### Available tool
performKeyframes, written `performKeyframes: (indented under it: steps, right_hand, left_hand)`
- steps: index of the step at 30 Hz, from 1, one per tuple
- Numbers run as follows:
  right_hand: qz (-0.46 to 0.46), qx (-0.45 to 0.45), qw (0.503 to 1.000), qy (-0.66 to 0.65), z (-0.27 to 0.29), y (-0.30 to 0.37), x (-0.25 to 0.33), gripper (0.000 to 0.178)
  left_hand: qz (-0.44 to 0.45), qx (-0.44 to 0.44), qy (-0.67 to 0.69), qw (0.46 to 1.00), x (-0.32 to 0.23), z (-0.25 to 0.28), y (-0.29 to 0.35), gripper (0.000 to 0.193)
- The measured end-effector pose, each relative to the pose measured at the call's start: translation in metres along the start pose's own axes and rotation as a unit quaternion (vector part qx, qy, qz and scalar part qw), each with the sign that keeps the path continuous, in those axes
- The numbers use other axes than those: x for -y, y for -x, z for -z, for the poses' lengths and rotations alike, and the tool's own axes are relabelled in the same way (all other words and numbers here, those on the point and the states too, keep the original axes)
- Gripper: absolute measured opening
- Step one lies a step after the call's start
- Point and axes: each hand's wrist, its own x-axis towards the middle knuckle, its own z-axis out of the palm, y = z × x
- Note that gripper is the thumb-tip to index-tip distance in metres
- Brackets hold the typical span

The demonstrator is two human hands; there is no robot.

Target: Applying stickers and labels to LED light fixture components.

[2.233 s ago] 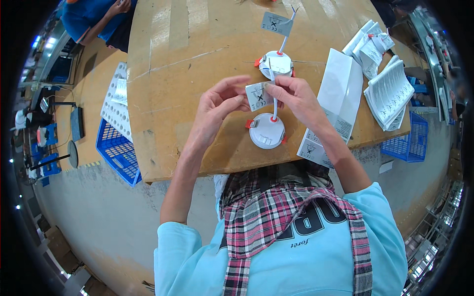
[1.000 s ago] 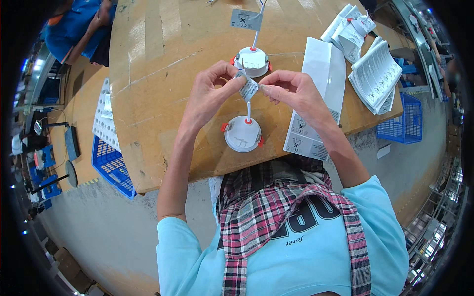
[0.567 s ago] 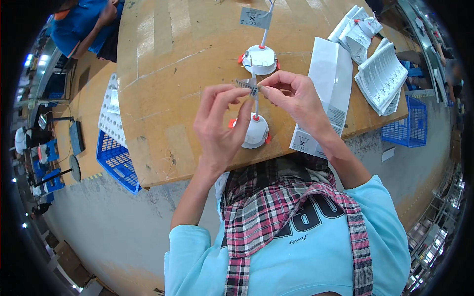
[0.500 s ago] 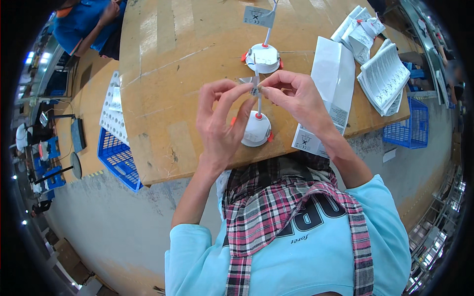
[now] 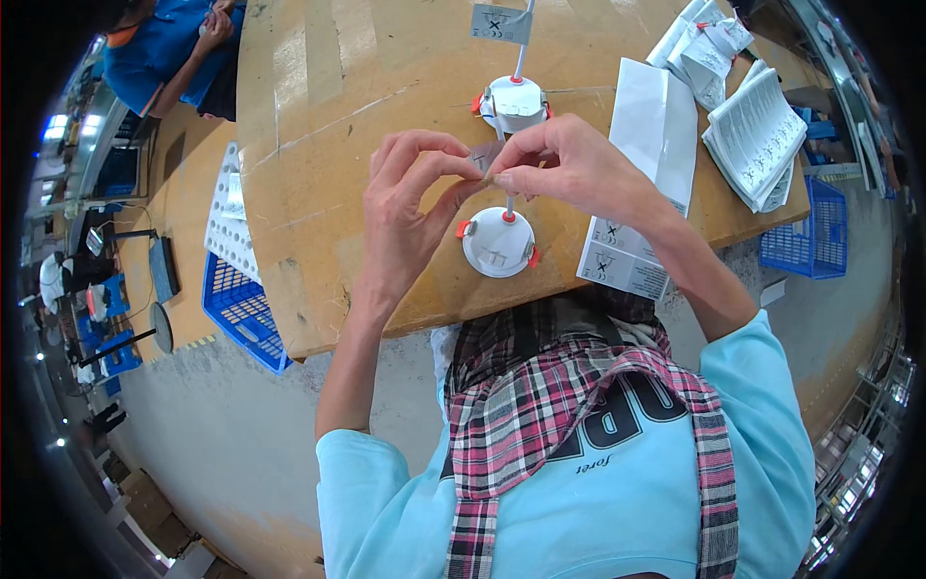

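Observation:
A round white downlight (image 5: 498,245) with orange-red clips lies near the table's front edge, its white cable rising from the top. Above it, my left hand (image 5: 410,193) and my right hand (image 5: 574,174) meet at the cable, thumbs and forefingers closed on a small silver-grey label (image 5: 484,154). Part of the label and cable is hidden by my fingertips. Farther off stands a second white downlight (image 5: 514,102). From its cable a printed grey label (image 5: 501,23) sticks out like a flag.
At the right lie long white label sheets (image 5: 653,125), a stack of printed leaflets (image 5: 757,140) and a crumpled pile of paper (image 5: 707,63). Blue crates (image 5: 241,314) stand at the table's left and right. A person in blue (image 5: 174,58) is at the far left.
Both hands have come closer together at the cable, and their fingertips now press on the label. The near downlight is tilted differently, showing more of its flat face. The view has shifted slightly.

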Motion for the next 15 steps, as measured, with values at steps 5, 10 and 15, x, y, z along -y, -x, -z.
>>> performKeyframes:
  steps: [5,10,15]
  right_hand:
    - [-0.045,0.08,0.996,-0.011,0.001,-0.014,0.006,0.025]
    - [-0.029,0.101,0.994,0.012,-0.002,-0.021,0.011,0.025]
    - [-0.032,0.097,0.995,-0.003,-0.003,-0.021,0.007,0.024]
  left_hand:
    - [-0.036,0.016,-0.025,0.999,0.002,0.01,-0.001,0.021]
    - [-0.12,0.045,-0.082,0.988,0.007,0.017,0.0,0.021]
    - [-0.14,0.044,-0.125,0.981,0.006,0.016,0.0,0.02]
